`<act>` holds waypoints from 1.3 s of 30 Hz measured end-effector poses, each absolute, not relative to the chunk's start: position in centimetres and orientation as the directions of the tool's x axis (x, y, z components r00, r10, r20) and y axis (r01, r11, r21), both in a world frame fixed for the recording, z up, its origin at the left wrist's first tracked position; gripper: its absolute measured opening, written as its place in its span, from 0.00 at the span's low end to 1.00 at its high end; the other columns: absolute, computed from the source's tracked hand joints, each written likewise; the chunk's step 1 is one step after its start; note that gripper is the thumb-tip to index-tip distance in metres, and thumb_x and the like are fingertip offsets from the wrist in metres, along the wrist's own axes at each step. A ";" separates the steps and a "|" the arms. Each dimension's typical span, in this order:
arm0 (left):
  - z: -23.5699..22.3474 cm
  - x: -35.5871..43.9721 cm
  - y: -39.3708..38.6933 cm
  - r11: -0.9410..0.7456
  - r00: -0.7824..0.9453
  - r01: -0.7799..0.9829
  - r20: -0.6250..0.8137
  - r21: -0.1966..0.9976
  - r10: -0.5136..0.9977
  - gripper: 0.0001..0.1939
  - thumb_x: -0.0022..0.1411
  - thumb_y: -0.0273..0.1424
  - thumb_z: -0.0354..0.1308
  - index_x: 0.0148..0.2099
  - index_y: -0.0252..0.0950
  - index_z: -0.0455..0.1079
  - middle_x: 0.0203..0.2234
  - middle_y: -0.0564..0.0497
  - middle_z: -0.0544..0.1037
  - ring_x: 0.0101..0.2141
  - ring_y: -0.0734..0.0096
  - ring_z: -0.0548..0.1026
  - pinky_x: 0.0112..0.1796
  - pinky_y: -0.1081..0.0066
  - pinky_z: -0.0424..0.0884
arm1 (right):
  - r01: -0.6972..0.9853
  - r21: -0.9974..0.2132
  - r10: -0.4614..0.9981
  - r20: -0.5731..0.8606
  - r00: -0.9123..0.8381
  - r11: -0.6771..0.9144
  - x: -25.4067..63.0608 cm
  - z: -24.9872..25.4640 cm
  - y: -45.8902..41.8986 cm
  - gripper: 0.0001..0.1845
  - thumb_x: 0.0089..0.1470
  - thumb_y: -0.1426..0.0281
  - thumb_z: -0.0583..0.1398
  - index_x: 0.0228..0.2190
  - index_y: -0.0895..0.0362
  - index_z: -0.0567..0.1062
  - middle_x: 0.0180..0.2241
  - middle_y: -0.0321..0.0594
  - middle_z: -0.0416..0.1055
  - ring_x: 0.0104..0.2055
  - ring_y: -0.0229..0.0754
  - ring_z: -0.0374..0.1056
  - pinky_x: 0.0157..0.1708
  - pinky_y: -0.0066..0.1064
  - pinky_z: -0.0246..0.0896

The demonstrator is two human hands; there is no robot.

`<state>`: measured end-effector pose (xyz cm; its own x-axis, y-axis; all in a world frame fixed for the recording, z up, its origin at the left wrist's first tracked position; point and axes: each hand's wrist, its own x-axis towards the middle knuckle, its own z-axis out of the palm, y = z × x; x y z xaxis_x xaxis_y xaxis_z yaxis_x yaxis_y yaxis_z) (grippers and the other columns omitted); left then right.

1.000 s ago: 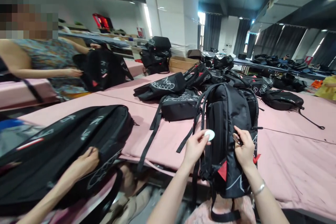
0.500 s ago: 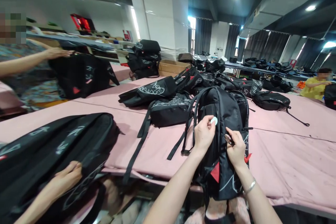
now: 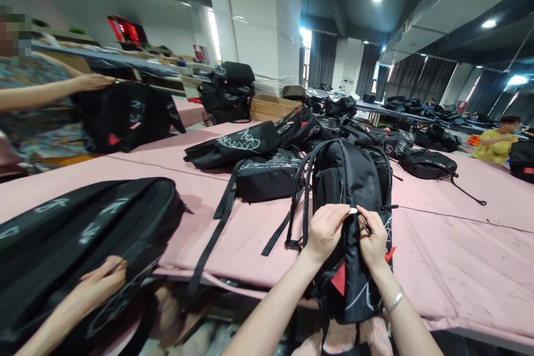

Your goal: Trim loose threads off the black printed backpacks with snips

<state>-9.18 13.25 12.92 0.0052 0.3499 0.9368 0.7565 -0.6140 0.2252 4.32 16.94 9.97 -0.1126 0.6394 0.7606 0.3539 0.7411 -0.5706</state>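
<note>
A black backpack (image 3: 362,178) with white scribble lines and a red patch stands upright before me at the pink table's front edge. My left hand (image 3: 326,231) pinches a small white disc (image 3: 353,210), now seen nearly edge-on over the bag's front. Close beside it, my right hand (image 3: 372,236) curls around a small dark tool (image 3: 367,228), mostly hidden by the fingers. The right thumb and forefinger meet near the disc's edge; whether they touch it I cannot tell. A bangle circles my right wrist.
Black bags (image 3: 271,175) lie piled across the pink table (image 3: 459,245). At left, another person's hand (image 3: 102,283) rests on a large black bag (image 3: 137,222). Farther back, a person's hand (image 3: 94,82) holds up another bag (image 3: 129,117). A cardboard box (image 3: 273,107) stands by the pillar.
My left hand has come down and right, bringing the disc over to my right fingers and turning it edge-on. The backpack stays in place.
</note>
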 end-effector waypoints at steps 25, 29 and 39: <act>18.4 -11.3 14.5 -0.555 0.241 0.832 0.891 0.015 0.385 0.09 0.61 0.25 0.49 0.36 0.37 0.70 0.30 0.51 0.77 0.31 0.72 0.71 0.33 0.72 0.66 | 0.402 -0.520 0.610 0.781 -0.134 0.754 4.1 10.0 16.3 0.17 0.55 0.74 0.50 0.45 0.55 0.70 0.35 0.43 0.70 0.37 0.41 0.67 0.37 0.32 0.63; 17.8 -12.1 16.1 -0.478 0.297 0.875 0.863 -0.075 0.409 0.08 0.60 0.26 0.50 0.35 0.37 0.71 0.27 0.51 0.76 0.29 0.70 0.71 0.31 0.70 0.65 | 0.408 -0.514 0.610 0.779 -0.146 0.755 4.1 10.1 16.3 0.17 0.55 0.74 0.50 0.45 0.55 0.70 0.36 0.43 0.70 0.37 0.41 0.67 0.37 0.32 0.63; 7.8 -18.8 11.1 -0.154 -0.619 0.615 0.595 0.773 0.513 0.09 0.59 0.35 0.51 0.38 0.36 0.67 0.30 0.51 0.77 0.31 0.72 0.76 0.35 0.73 0.70 | 0.431 -0.502 0.602 0.788 -0.129 0.750 5.3 9.8 17.2 0.16 0.55 0.73 0.50 0.44 0.57 0.71 0.34 0.42 0.69 0.36 0.40 0.66 0.36 0.31 0.62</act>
<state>-18.82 11.06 7.80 -0.6186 0.5134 0.5948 0.6154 -0.1541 0.7730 5.32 17.20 9.84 -0.1292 0.6020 0.7880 0.4308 0.7498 -0.5022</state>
